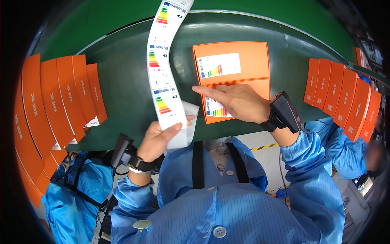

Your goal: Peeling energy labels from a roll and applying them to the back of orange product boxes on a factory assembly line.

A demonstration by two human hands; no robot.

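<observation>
My left hand (155, 140) pinches the lower end of a long strip of energy labels (161, 77), thumb on top. The strip runs up and away over the table, its white backing curling beside my fingers. Two orange boxes (255, 59) lie flat, one behind the other, to the right of the strip. The far box bears a white label (231, 63) with coloured bars. Over the near box rests my right hand (245, 103), index finger stretched out to the left, partly covering that box's label (217, 111). Nothing shows in its grip.
Rows of orange boxes stand on the dark green table (126, 85), one row at the left (50, 101) and one at the right (339, 97). Blue-sleeved people are close by on both sides, including a blue sleeve (343, 150) at the right.
</observation>
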